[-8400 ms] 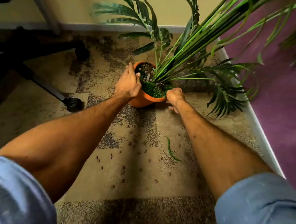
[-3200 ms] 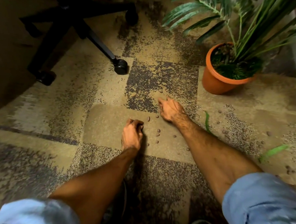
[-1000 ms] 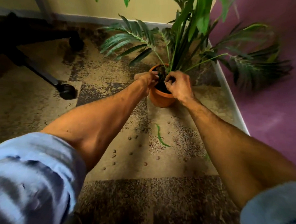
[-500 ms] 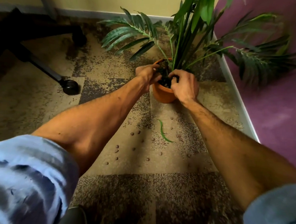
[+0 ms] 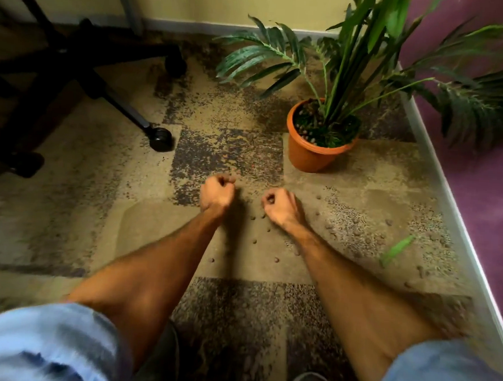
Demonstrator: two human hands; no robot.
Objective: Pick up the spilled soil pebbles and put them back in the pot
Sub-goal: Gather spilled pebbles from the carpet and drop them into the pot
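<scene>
pebbles (image 5: 276, 259) lie scattered on the carpet (image 5: 153, 228) short of the pot (image 5: 308, 155), so we hold our left hand (image 5: 217, 192) and right hand (image 5: 281, 207) low among them, fingers curled to gather, though we cannot tell whether either fist holds any.

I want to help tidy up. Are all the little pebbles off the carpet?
No, many pebbles lie scattered on the carpet in front of the pot.
</scene>
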